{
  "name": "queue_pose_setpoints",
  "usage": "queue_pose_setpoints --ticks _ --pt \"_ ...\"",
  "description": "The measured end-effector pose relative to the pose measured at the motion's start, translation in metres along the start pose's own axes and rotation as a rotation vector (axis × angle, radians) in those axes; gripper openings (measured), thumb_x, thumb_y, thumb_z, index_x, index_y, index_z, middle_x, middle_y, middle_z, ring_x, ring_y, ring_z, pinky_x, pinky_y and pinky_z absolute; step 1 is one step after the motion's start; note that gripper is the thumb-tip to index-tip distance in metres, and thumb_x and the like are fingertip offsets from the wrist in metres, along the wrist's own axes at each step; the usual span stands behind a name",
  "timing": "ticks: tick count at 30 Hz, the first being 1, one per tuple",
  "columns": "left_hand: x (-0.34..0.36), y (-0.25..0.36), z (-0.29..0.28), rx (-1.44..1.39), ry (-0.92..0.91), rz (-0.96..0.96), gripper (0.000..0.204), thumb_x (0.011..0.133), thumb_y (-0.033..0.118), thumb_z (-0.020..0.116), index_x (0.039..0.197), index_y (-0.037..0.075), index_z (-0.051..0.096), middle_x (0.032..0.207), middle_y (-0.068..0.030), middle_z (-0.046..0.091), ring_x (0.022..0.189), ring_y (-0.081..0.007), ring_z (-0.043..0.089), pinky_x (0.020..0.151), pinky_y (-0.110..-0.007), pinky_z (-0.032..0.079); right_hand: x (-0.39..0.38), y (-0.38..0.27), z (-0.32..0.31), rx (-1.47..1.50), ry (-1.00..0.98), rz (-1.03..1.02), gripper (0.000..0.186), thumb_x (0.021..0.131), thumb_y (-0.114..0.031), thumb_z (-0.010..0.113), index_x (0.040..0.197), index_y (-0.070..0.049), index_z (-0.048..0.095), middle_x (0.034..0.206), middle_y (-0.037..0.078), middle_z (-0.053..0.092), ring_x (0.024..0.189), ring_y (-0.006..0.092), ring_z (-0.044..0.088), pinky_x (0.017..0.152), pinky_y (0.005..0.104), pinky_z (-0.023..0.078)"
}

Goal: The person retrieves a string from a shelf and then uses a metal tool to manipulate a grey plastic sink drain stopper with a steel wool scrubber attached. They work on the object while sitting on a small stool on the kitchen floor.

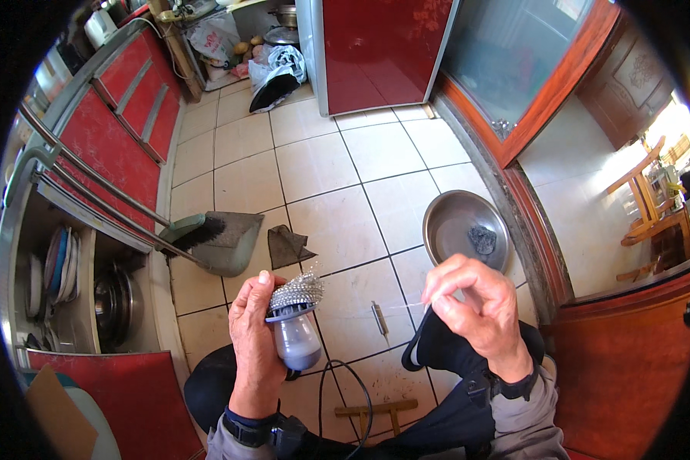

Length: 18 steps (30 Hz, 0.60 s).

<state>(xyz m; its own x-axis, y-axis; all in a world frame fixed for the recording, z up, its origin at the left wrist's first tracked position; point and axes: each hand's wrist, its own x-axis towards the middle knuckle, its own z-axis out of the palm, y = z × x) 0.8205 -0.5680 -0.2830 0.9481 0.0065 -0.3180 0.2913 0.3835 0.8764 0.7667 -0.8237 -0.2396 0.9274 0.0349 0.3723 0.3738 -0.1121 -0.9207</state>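
My left hand (253, 341) is wrapped round a dish brush with a clear, rounded body (297, 345) and a dark collar. A silvery steel-wire scourer (297, 291) sits on its head, with loose ends sticking up. Off to the right, my right hand (475, 307) is closed in a pinch. A thin, pale strand (395, 308) stretches from its fingertips toward the brush; where it joins is too fine to see. Below the strand, a small slim metal piece (379, 318) lies on the tiles.
A steel basin (446, 239) holding a dark scouring pad (481, 239) stands beyond my right hand. Left of centre lie a dark cloth (286, 247) and a dustpan (234, 253) with a brush. Red cabinets line the left; a red-fronted fridge (379, 54) stands ahead.
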Motion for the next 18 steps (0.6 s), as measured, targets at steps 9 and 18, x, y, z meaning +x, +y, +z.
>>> queue_pose_setpoints --ticks 9,18 --pt "0.001 -0.002 0.007 -0.130 0.019 -0.213 0.028 0.099 0.039 0.059 0.102 0.011 0.059 0.089 -0.0066 0.066 0.073 -0.0194 0.066 0.060 -0.035 0.055 -0.005 -0.045 0.022 0.572 -0.743 -0.160 0.016 0.087 -0.019 0.070 0.079 -0.006 0.070 0.075 0.006 0.067 0.063 0.0204 0.063 0.055 0.0337 0.050" --pt "0.000 -0.006 0.014 -0.100 -0.086 -0.244 0.035 0.101 0.039 0.056 0.108 0.005 0.060 0.095 -0.0102 0.066 0.077 -0.0190 0.066 0.065 -0.033 0.056 -0.007 -0.061 0.043 0.874 -0.671 -0.276 0.011 0.088 -0.008 0.074 0.096 -0.001 0.071 0.080 0.006 0.067 0.060 0.0225 0.062 0.048 0.0332 0.044"
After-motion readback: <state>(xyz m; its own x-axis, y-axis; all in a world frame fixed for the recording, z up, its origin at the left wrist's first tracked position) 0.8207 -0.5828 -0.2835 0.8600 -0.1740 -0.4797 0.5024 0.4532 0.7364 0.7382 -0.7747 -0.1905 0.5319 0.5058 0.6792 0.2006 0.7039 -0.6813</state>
